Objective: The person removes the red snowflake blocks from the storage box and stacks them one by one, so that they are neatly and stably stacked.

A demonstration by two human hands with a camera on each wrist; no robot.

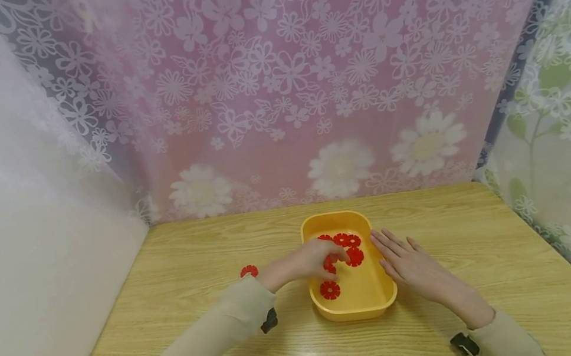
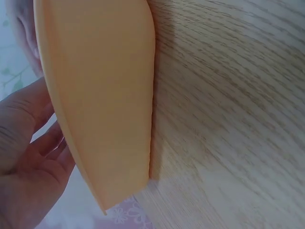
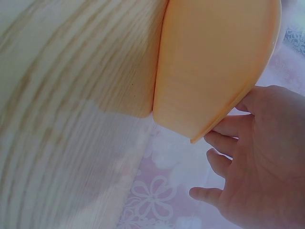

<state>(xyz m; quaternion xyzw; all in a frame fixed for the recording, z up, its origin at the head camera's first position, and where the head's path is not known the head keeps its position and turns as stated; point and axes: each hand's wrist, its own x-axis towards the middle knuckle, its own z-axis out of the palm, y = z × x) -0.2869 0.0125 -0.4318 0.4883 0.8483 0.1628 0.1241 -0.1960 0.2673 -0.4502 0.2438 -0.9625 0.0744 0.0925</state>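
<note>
A yellow plastic tub [image 1: 358, 314] stands on the table with several red notched discs [image 1: 329, 290] lying in it. My left hand [image 1: 316, 259] reaches over the tub's left rim, thumb and fingers curved and apart above the discs. Red shows in the gap between them. In the left wrist view, the tub's outer wall [image 2: 102, 105] hides the fingertips of the left hand [image 2: 31, 157]. My right hand [image 1: 415, 266] lies along the tub's right side, its fingers extended and fingertips at the rim. Seen from the right wrist, that hand [image 3: 262, 152] has its fingers spread beside the rim.
Left of the tub, another red notched disc [image 1: 249, 271] lies on the wooden table [image 1: 192, 249], partly behind the left forearm. A pink flowered curtain [image 1: 274, 84] hangs at the table's back edge. A pale panel [image 1: 26, 204] borders the left side, a leafy curtain [image 1: 562, 126] the right.
</note>
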